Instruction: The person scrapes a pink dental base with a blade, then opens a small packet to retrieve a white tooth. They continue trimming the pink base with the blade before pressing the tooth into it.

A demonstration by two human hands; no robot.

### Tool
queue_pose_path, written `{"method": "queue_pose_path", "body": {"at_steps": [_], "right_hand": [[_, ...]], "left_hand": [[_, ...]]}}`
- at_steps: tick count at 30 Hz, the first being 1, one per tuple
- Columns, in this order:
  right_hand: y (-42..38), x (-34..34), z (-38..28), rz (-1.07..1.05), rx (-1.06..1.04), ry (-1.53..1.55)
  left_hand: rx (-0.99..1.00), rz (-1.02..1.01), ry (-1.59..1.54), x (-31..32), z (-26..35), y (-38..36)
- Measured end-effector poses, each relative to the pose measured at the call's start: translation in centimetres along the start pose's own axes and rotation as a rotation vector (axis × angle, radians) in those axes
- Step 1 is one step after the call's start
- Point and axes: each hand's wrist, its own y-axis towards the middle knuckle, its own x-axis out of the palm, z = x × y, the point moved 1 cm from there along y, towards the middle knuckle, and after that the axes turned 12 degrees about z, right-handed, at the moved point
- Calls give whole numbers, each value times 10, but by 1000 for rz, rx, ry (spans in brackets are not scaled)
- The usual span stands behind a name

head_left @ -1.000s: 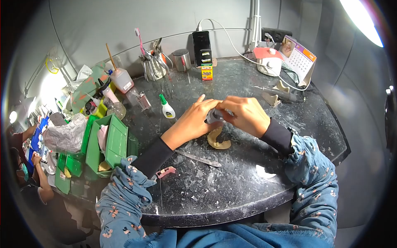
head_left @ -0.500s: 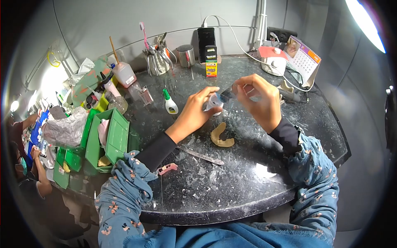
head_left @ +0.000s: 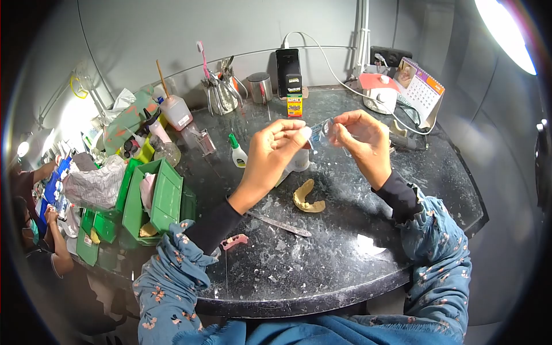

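Both of my hands are raised over the middle of the bench, a small clear plastic bag [head_left: 323,133] stretched between them. My left hand [head_left: 275,150] pinches its left side. On the right, my right hand [head_left: 363,141] grips the other side with fingertips and thumb. A small white cup [head_left: 299,161] stands below and behind my left fingers, partly hidden. Nearer to me lie a beige horseshoe-shaped cast [head_left: 307,198], a metal tool [head_left: 280,225] and a pink denture-like piece [head_left: 234,241]. A white bottle with a green cap [head_left: 238,153] stands left of my left hand.
Green bins [head_left: 153,198] stand at the left, with a co-worker's arm [head_left: 56,238] beyond. Along the back are a tool holder [head_left: 223,96], a metal cup [head_left: 260,87], a phone [head_left: 287,66], a small box [head_left: 294,98], a white device [head_left: 379,95] and a calendar [head_left: 422,86].
My left hand has let go of the white cup, which now stands on the bench, and holds the clear bag. The view has shifted slightly.
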Motion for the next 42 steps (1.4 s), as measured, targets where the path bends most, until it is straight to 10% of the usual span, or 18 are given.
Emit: {"method": "queue_pose_path", "body": {"at_steps": [24,39,42], "right_hand": [[-5,1,-12,-74,-271,-223],[0,-4,4,-467,595,394],[-3,1,-3,-280,471,291]], "left_hand": [[16,5,88,4,7,-5],[343,-49,138,1,9,-4],[268,-25,116,3,10,-6]]}}
